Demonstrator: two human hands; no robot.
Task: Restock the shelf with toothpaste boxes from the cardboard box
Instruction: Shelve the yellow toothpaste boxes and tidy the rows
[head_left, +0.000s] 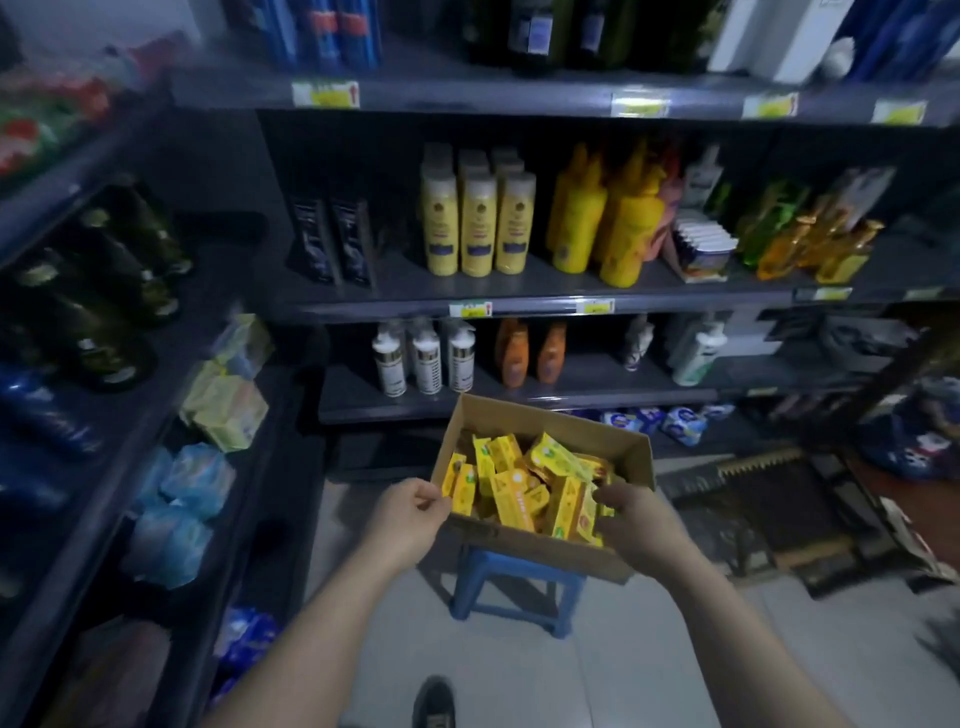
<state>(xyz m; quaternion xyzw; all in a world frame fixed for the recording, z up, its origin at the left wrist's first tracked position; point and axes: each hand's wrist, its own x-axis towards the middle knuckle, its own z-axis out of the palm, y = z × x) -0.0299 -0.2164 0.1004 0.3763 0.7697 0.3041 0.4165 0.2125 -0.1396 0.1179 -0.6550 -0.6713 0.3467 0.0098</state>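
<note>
The yellow toothpaste boxes lie jumbled in one open cardboard box, which sits on a blue stool in front of the shelf. They look light and stiff but easily dented, so they are best pinched across the long faces. About a dozen show; the pile prevents an exact count. The left hand pinches one at the near-left corner. The right hand curls over the near-right ones, but whether it grips any cannot be told.
</note>
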